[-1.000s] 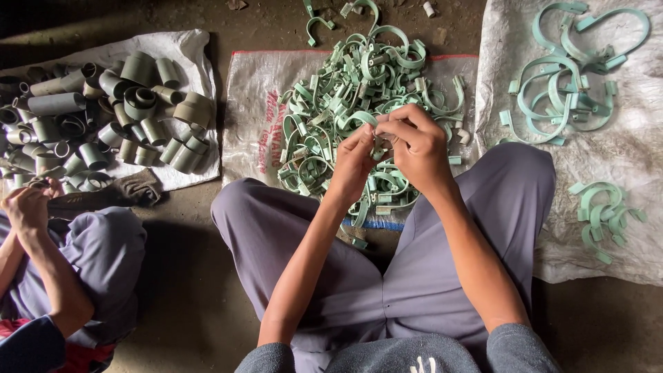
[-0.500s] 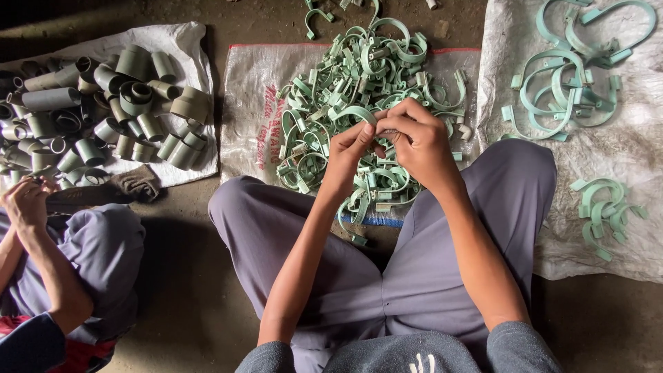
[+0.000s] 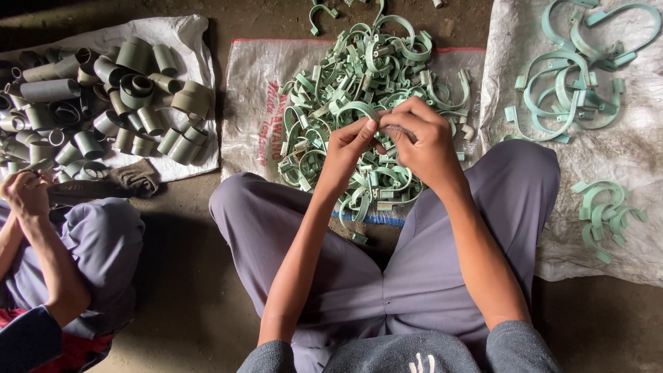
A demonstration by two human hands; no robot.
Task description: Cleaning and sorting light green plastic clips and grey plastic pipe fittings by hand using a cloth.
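Both hands, left (image 3: 347, 148) and right (image 3: 421, 141), pinch one small green clip (image 3: 382, 133) between fingertips. It looks light, thin and bendy; hold its ends. The pile (image 3: 359, 76) lies just beyond.

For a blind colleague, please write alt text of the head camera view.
Seen from above, a seated person's left hand and right hand pinch a small green clip together over a pile of green clips on a white sack. Grey pipe pieces lie to the left, near another person's hand.

Dim dirt floor (image 3: 186, 304) w/ sacking (image 3: 621, 159)
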